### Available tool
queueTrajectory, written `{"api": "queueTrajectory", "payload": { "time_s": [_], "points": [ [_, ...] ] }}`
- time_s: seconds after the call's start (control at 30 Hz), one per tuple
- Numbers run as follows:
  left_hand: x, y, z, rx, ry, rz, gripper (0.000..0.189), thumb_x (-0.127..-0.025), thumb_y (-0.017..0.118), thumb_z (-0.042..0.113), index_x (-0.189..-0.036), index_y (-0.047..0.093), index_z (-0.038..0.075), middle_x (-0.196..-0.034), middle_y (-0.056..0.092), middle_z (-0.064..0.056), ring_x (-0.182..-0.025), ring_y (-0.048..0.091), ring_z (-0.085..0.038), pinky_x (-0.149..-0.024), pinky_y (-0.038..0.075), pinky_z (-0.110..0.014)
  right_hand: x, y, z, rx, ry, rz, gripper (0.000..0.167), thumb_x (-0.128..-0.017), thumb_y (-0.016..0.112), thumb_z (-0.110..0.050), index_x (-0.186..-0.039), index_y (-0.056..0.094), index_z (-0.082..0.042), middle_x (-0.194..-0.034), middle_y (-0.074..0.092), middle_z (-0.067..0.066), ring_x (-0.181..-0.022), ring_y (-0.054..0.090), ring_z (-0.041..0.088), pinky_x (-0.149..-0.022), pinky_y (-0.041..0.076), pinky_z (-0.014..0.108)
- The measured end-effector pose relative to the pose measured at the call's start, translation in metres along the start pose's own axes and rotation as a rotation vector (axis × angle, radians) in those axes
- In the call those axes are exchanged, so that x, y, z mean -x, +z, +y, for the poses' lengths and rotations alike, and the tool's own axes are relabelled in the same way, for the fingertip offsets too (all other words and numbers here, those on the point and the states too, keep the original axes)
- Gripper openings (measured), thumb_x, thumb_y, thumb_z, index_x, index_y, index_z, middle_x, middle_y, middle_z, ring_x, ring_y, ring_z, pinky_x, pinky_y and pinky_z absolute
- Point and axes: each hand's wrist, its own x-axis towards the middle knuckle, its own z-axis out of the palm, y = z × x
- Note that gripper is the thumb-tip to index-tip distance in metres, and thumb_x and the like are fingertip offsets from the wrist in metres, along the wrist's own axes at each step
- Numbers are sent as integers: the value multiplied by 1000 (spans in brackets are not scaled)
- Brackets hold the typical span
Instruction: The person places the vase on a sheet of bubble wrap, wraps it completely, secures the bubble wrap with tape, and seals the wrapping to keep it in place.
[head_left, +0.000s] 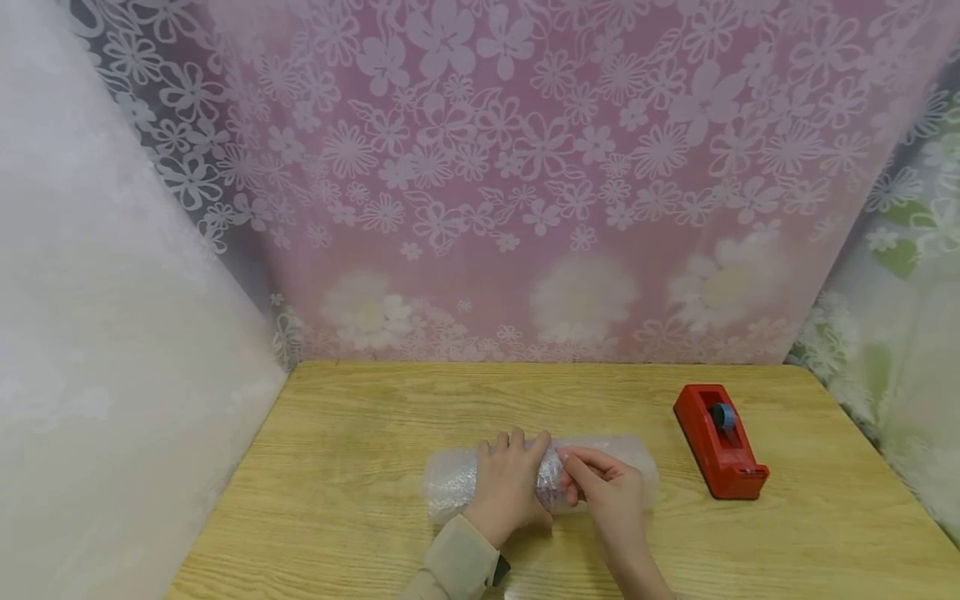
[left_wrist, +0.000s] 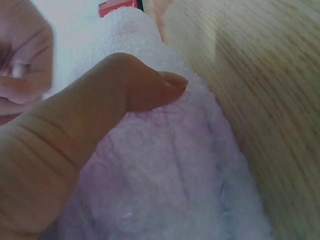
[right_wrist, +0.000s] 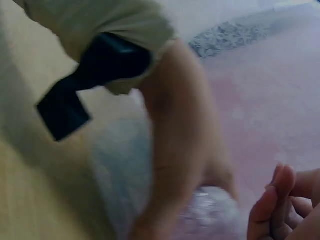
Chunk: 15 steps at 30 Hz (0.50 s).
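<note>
A roll-shaped bundle of clear bubble wrap (head_left: 452, 482) lies crosswise on the wooden table, with a pinkish-purple tint showing through in the left wrist view. My left hand (head_left: 510, 479) grips its middle from above, fingers over the far side and thumb (left_wrist: 150, 90) along the near side. To the right of it, my right hand (head_left: 611, 487) is over the bundle, thumb and index fingertips pinched together. In the right wrist view those fingertips (right_wrist: 284, 180) appear beside the bundle, and nothing shows between them. The bundle's inside is hidden by the wrap.
A red tape dispenser (head_left: 720, 442) with a small blue-cored roll of tape (head_left: 722, 416) stands on the table (head_left: 337, 467), right of the bundle. Floral pink cloth (head_left: 525, 208) hangs along the back edge, with pale cloth (head_left: 112, 333) at the left side.
</note>
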Motion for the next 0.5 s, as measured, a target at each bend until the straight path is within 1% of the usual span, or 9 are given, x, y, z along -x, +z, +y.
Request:
{"api": "queueTrajectory", "payload": {
  "time_s": [0.07,0.13,0.23,0.3,0.33,0.5],
  "points": [
    [0,0,0,-1,1,13,93,-44,94,56,-121,50,29,-101,57,-5,-90,54,-24,-72,41,-42,1,5,10,0,20,39,17,-90,69,1,-99,69,16,-63,64,9,-47,53,11,-47,48,23],
    [1,0,-1,-1,7,38,86,-50,91,57,-119,50,28,-98,56,-4,-89,54,-24,-72,41,-43,3,9,20,3,21,62,15,-90,69,2,-99,70,14,-63,65,11,-46,54,11,-46,49,23],
    [1,1,-1,-11,17,72,74,-60,85,59,-118,51,28,-97,57,-4,-89,55,-24,-72,41,-43,6,13,30,8,-5,85,15,-90,70,-1,-98,71,12,-64,65,12,-44,54,10,-45,49,23],
    [2,1,-1,-15,19,81,70,-64,83,58,-119,51,28,-99,58,-5,-90,57,-25,-74,42,-44,8,15,36,9,-30,98,15,-89,71,-1,-100,72,10,-64,65,12,-44,54,10,-44,48,22],
    [2,1,-1,-15,16,79,70,-64,83,56,-120,51,28,-100,59,-5,-91,57,-25,-75,43,-45,9,15,38,11,-39,102,16,-89,71,-1,-102,72,10,-64,65,12,-44,53,10,-44,47,21],
    [1,2,-1,-19,-8,37,82,-55,90,50,-124,51,29,-106,59,-6,-95,56,-25,-77,43,-46,16,17,48,14,-65,131,20,-89,70,3,-109,72,5,-63,64,14,-43,52,10,-43,46,22]
  ]
}}
